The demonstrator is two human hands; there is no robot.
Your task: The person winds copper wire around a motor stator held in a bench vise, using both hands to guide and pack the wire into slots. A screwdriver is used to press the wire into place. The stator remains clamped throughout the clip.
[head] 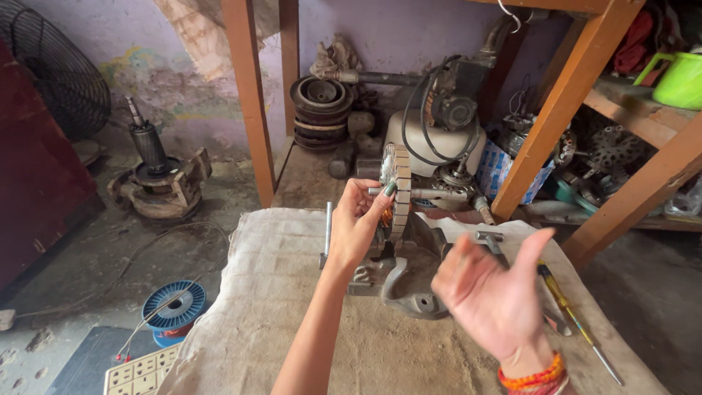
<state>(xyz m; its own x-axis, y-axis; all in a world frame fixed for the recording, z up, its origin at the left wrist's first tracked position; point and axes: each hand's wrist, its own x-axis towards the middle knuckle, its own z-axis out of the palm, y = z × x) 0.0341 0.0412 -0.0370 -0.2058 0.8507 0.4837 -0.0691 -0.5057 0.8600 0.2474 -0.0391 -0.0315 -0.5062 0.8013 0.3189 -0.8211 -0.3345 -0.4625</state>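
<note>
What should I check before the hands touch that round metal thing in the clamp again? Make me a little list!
1. Stator seated in the bench vise: ok, it stands upright between the vise's sides.
2. Left hand steadying the stator: ok, its fingers rest on the stator's edge.
3. Right hand free: ok, it is open in the air and holds nothing.
4. Vise tight enough: cannot tell from this view.
5. Screwdriver within reach: ok, it lies on the cloth by the right hand.
6. Copper wire spool ready: not ok, it sits on the floor, apart from the table.
</note>
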